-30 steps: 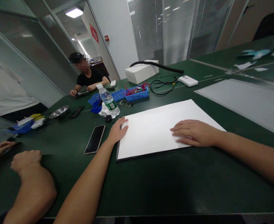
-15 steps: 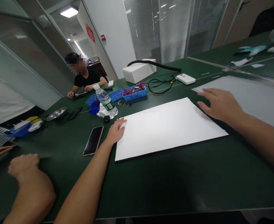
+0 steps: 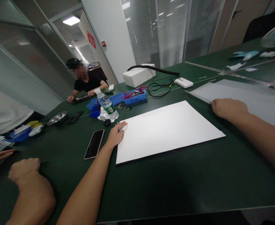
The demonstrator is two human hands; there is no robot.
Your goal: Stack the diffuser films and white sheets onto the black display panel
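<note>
A white rectangular board (image 3: 167, 131) with a dark lower edge lies flat on the green table. My left hand (image 3: 115, 135) rests on its left edge, fingers stretched out over the white face and thumb apart from them. To the right of the board is a thin, translucent whitish sheet (image 3: 263, 100). My right hand (image 3: 228, 107) is closed at the near left edge of this sheet, fingertips curled down and partly hidden. A phone (image 3: 94, 144) with a dark screen lies just left of my left hand.
Beyond the board are a water bottle (image 3: 107, 105), eyeglasses (image 3: 125, 107), blue trays (image 3: 135, 98), a black cable (image 3: 159, 90) and a white box (image 3: 138, 76). Another person's forearm (image 3: 34, 190) rests at left. A person (image 3: 88, 81) sits across the table. A fan (image 3: 274, 34) stands far right.
My right hand has come down from above the sheet and closed at its edge; the sheet's far left corner has shifted slightly left. My left hand stays on the board.
</note>
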